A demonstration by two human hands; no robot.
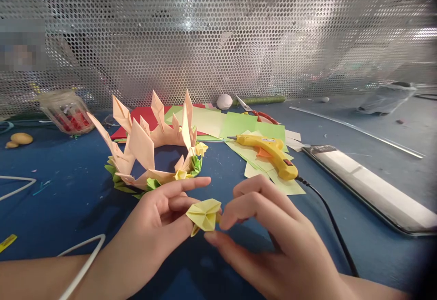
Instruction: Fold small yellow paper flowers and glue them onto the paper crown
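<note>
Between my two hands, low in the middle of the head view, is a small yellow folded-paper flower (205, 214). My left hand (155, 220) pinches its left side between thumb and fingers, the index finger stretched out above it. The thumb and index finger of my right hand (269, 231) close on its right and lower edge. Just beyond my left hand stands a ring-shaped paper crown (164, 140) with tall peach points. Green paper leaves (119, 179) and small yellow paper flowers (201, 149) sit around its lower outside.
A yellow hot glue gun (269, 147) lies on green paper sheets (252, 124), its black cord (331, 213) running past my right hand. Behind are red-handled scissors (264, 117) and a white ball (224, 101). A phone (368, 186) lies right, a glass jar (68, 111) left, before a perforated metal panel (205, 31).
</note>
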